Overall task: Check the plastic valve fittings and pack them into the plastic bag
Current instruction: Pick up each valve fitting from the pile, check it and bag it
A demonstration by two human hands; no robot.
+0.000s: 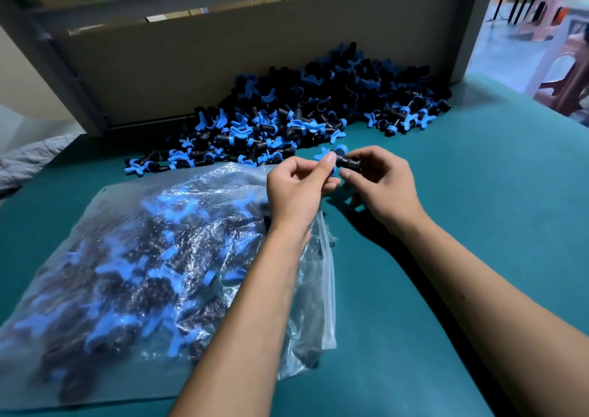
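Gripping one black-and-blue valve fitting (341,159) between left hand (298,187) and right hand (379,182), part-filled plastic bag (134,257) beneath left forearm, loose heap of fittings (287,113) behind on green table (478,193)

Glossy crinkled clear plastic bag (178,257); matt plastic fittings (287,110); smooth matt teal tabletop (478,193).

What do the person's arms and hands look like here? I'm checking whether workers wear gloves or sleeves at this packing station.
Both hands, the left hand and the right hand, are bare: no gloves show. Both forearms are uncovered right down to the bottom edge of the picture, with no sleeve in view. No watch, bracelet or ring can be seen on either wrist or on the visible fingers.
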